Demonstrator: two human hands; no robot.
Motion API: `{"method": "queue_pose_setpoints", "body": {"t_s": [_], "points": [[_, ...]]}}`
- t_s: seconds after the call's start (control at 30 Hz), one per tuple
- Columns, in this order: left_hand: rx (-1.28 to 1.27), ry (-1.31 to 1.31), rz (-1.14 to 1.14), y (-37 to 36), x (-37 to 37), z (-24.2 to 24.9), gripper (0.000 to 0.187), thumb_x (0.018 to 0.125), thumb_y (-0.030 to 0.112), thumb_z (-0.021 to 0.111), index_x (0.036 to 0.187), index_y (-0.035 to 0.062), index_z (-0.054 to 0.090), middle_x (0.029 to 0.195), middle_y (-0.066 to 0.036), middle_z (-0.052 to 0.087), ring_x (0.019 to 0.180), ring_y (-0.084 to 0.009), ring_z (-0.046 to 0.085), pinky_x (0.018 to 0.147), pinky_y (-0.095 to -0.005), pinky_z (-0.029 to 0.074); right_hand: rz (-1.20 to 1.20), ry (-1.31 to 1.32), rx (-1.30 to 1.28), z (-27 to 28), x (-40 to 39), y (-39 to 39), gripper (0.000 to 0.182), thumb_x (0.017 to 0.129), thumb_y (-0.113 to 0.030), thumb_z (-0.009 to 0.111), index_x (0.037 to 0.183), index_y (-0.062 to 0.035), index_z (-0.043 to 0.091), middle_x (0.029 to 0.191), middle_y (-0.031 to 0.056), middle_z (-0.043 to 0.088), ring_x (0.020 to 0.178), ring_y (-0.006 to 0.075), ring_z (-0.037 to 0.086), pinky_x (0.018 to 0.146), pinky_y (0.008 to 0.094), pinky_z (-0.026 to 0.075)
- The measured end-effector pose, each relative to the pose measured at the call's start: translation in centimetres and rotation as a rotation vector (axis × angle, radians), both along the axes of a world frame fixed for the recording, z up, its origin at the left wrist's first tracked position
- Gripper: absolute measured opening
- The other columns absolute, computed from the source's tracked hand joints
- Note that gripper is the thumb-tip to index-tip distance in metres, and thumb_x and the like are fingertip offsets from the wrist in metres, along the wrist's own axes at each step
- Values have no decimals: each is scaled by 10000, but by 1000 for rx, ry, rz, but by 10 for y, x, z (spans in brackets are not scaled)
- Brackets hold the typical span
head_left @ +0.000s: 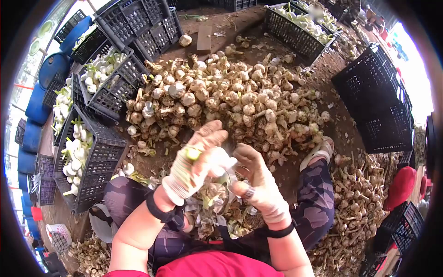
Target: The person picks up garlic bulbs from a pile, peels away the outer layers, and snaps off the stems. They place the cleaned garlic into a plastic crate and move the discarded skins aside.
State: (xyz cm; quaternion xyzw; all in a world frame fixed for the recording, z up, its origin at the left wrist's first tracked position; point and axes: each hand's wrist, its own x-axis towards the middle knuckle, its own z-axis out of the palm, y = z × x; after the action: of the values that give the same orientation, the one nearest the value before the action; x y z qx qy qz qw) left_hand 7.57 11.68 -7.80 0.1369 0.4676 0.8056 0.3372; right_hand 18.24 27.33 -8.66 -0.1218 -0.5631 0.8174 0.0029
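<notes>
My left hand (pixel 196 159), in a soiled whitish glove, is closed around a garlic bulb (pixel 220 161). The bulb looks white and peeled, a little blurred, and its cut green stem (pixel 193 153) pokes out between my fingers. Just to the right is my gloved right hand (pixel 260 184), with curled fingers and thumb held apart, facing the bulb. A dark band (pixel 249 193) circles its thumb, and a thin pale curved strip (pixel 230 177) shows by the thumb tip. Beneath both hands lie loose peelings (pixel 214 196). Ahead is a big heap of unpeeled garlic (pixel 240 101).
Black crates of white garlic stand at left (pixel 94 171), upper left (pixel 108 90) and far right back (pixel 295 34). Stacked crates (pixel 378 101) rise at right, beside more garlic (pixel 360 203). Blue barrels (pixel 34 106) line the left edge. A wooden block (pixel 204 39) lies behind the heap.
</notes>
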Motion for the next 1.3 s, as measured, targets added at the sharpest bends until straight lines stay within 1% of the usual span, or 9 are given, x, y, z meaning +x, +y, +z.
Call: {"method": "queue_pose_setpoints", "body": {"t_s": [0.07,0.2,0.43,0.63,0.9,1.03,1.17,1.23,1.3], "points": [[99,-259,3,10,13,4,643,729,121,623,1348,46,469,1361,-161,479,892,-188,643,615,-270,531,-28,12,-174,-4,-4,-3,206,851,-95,628,1009,-22,520,1125,91,573,1004,149,562,869,319,469],[241,-148,-22,1,-5,0,685,926,546,468,1338,0,471,1444,-111,414,1268,-203,459,1060,-355,373,-173,101,-729,-1,-3,2,204,850,-176,697,968,-103,548,1107,100,608,1010,209,583,743,286,450],[404,-577,299,-10,-25,-18,550,993,430,363,1346,14,435,1314,-168,528,1166,-348,545,878,-467,539,-110,431,-1202,0,1,23,242,788,-25,673,935,-119,505,828,-38,509,760,105,498,608,251,460],[247,-528,472,-32,-32,-19,624,970,561,281,1244,44,498,1173,-176,583,1031,-399,597,799,-482,575,50,81,666,-23,-3,9,265,711,128,466,810,-52,634,759,82,614,681,229,589,644,304,477],[676,-96,1343,-179,-121,22,381,859,205,615,1098,-64,490,975,-184,592,905,-323,635,873,-405,578,439,42,865,-15,4,-10,253,690,89,464,853,-29,619,800,103,582,719,250,583,636,304,462],[-298,-27,861,-102,-144,-15,346,858,199,645,1140,17,559,948,-99,633,795,-233,642,665,-329,580,518,85,846,-1,0,-16,250,686,53,556,905,-60,600,854,139,583,798,347,601,681,391,486],[-1161,685,493,-31,-198,-94,527,822,180,659,1315,95,493,1226,-175,581,1096,-331,573,949,-380,459,419,23,909,-12,2,-13,330,760,-78,619,1081,-72,544,947,172,560,865,387,586,716,448,481],[-1574,1089,357,-13,-227,-121,724,788,197,664,1431,183,331,1502,-162,260,1186,-377,505,1006,-426,422,342,-59,936,4,-4,-9,419,825,-239,647,1181,-79,496,1007,188,564,912,398,581,748,446,486],[-1802,986,72,8,-231,-114,735,771,130,627,1437,224,329,1526,-123,234,1236,-388,460,1030,-403,404,489,-174,840,18,-9,1,523,852,-307,637,1295,-111,438,1088,195,566,1007,382,576,826,430,484]]}}
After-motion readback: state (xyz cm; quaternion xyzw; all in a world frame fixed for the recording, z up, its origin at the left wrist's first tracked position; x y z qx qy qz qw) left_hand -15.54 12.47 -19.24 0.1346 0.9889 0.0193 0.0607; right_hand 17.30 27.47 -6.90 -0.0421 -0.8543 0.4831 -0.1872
